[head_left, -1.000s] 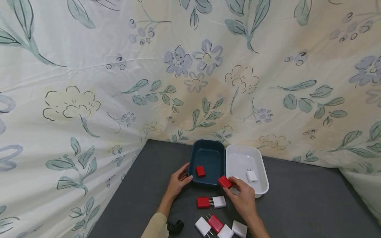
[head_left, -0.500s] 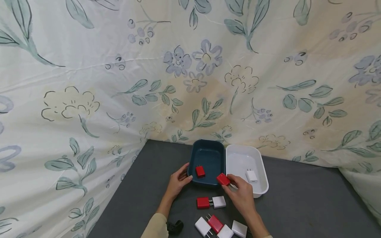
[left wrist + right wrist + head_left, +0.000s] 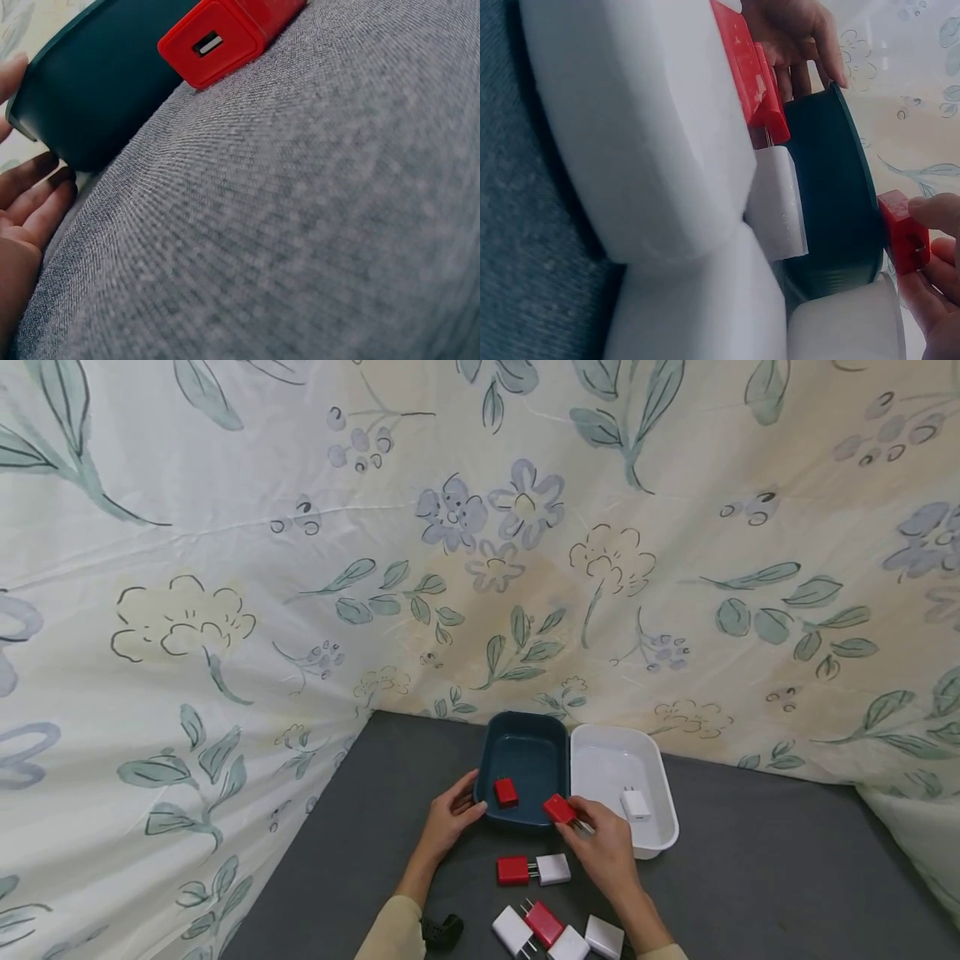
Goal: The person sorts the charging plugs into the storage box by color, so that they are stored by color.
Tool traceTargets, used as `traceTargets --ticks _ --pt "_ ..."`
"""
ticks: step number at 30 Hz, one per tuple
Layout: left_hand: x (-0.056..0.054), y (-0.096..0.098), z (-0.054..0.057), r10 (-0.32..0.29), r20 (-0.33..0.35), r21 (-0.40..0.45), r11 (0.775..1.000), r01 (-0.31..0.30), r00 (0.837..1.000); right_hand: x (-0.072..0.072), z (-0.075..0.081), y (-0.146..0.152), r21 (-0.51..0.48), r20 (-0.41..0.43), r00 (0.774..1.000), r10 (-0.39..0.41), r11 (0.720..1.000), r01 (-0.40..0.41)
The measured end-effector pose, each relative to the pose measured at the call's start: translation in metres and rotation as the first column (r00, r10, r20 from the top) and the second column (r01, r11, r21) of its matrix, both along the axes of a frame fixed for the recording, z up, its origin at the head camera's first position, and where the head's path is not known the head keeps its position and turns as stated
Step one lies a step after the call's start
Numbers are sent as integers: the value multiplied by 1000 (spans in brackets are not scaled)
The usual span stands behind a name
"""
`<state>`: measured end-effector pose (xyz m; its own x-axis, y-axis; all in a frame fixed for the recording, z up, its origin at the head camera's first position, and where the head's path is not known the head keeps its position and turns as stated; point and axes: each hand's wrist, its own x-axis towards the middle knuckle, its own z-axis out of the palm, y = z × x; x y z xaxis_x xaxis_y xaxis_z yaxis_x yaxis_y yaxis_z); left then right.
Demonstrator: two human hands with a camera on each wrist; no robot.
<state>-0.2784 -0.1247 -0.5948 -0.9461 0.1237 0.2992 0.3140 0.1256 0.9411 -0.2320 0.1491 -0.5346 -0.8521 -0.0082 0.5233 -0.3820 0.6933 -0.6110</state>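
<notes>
Left hand [image 3: 447,820] placed at the dark blue tray's [image 3: 528,753] near left corner; fingers loosely extended along its outer wall, thumb laid against the rim. Left of centre inside that tray, a red charger [image 3: 506,792] is lodged. In front of it, another red charger [image 3: 513,871] and a white charger [image 3: 553,869] are laid prong end to prong end. At its near right corner, a held red charger [image 3: 558,809] is pinched between curled fingers and thumb of the right hand [image 3: 606,846]; contact with the rim cannot be told. Just right of it, a white tray [image 3: 606,758] is set, one white plug [image 3: 634,804] contained.
</notes>
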Motion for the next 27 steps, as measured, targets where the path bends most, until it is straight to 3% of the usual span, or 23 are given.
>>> traceTargets --ticks 4,12,20,22,27 --pt "0 0 0 -6 -10 1 1000 6 1000 -2 0 -2 5 0 1000 1 1000 -1" --pt "1 1 2 -8 41 18 1000 7 999 -5 2 -7 -19 30 999 25 999 -25" --pt "12 2 28 -52 34 -3 999 52 998 -10 4 -11 6 48 999 10 1000 -11" --pt "12 3 26 -46 23 -5 999 46 999 -11 5 -11 5 51 999 10 1000 -10" --pt "4 3 9 6 19 0 1000 -6 1000 -16 7 -12 -18 50 999 19 1000 -19"
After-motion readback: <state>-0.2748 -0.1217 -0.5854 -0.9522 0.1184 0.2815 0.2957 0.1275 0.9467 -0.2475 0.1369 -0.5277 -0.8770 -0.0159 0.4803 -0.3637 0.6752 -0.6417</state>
